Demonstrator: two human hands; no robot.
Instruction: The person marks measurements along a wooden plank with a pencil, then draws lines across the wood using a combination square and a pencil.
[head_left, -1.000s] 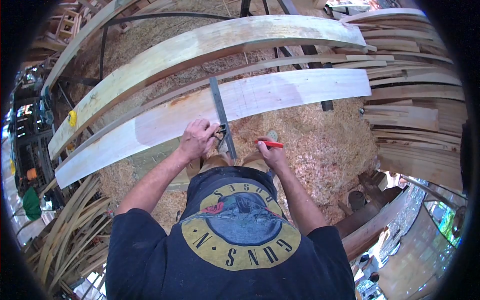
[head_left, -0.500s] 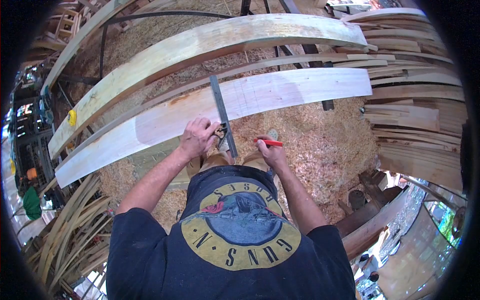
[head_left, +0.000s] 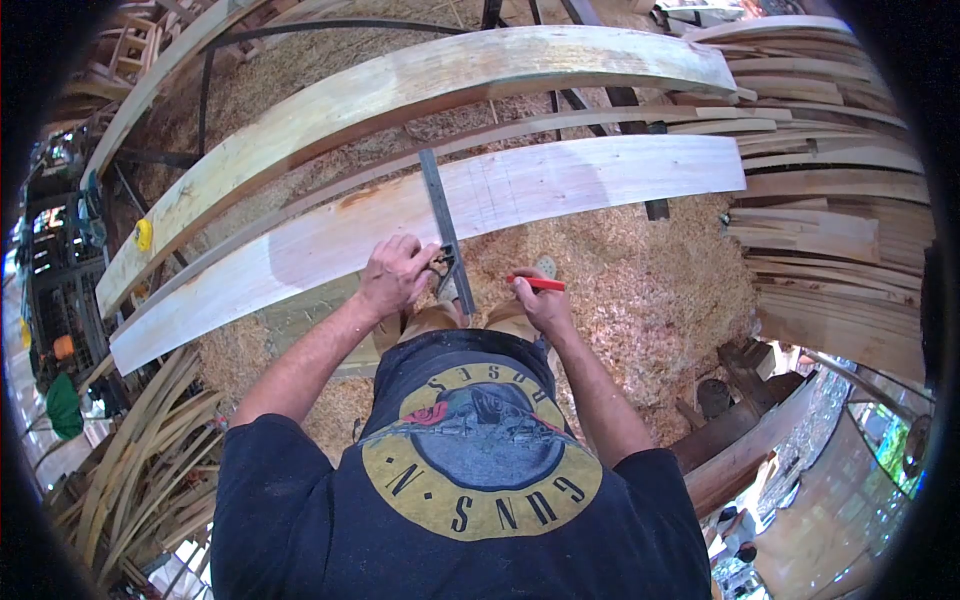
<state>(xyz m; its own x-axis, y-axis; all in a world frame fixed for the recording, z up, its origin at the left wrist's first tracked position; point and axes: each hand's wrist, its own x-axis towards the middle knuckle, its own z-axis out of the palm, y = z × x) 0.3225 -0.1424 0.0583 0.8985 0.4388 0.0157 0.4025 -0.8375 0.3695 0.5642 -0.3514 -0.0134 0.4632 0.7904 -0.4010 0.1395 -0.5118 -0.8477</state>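
Observation:
A pale curved board (head_left: 370, 222) runs across the view in front of me, with faint pencil lines drawn near its middle. Across it lies a combination square (head_left: 440, 208), its blade reaching past the board's far edge and its tail pointing back at me. My left hand (head_left: 398, 274) grips the square's dark head at the board's near edge. To the right, short of the board, my right hand (head_left: 540, 303) is closed round a red pencil (head_left: 538, 284), tip to the left and off the wood.
Beyond the board lies a thicker curved beam (head_left: 400, 95) with a yellow tape measure (head_left: 144, 235) at its left end. Stacked planks (head_left: 830, 235) fill the right side. Thin wood strips (head_left: 140, 455) are heaped at lower left. Wood shavings (head_left: 640, 300) cover the ground.

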